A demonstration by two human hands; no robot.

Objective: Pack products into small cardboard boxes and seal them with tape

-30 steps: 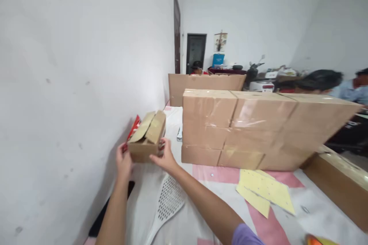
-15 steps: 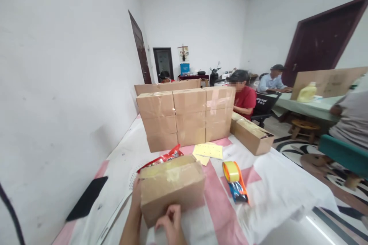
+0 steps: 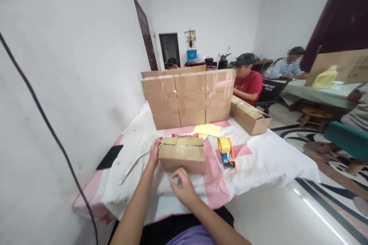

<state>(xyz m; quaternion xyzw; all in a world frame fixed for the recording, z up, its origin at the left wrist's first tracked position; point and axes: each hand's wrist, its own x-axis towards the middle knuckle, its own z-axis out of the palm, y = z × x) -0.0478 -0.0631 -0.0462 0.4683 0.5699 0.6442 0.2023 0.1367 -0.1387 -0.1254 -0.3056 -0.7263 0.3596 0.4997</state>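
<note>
A small cardboard box [image 3: 182,159] with clear tape along its top lies on the cloth-covered table in front of me. My left hand [image 3: 155,152] holds its left end, fingers against the side. My right hand [image 3: 184,188] is just in front of the box's lower front edge, thumb and curled fingers apart, with nothing between them. Behind the box shows part of a red packet [image 3: 185,135]. An orange tape dispenser [image 3: 227,153] with a yellow roll lies to the right. On the left is a white slotted spoon [image 3: 135,160].
Stacked cardboard boxes [image 3: 189,99] stand at the back, with another long box [image 3: 250,116] to their right. Yellow sheets [image 3: 207,130] lie before the stack. A black flat object [image 3: 110,157] is by the wall. A person in red [image 3: 250,82] sits beyond.
My view has pulled back and turned, so more of the table and my arms shows. The box now sits squarer to me. My right hand has come off its front face.
</note>
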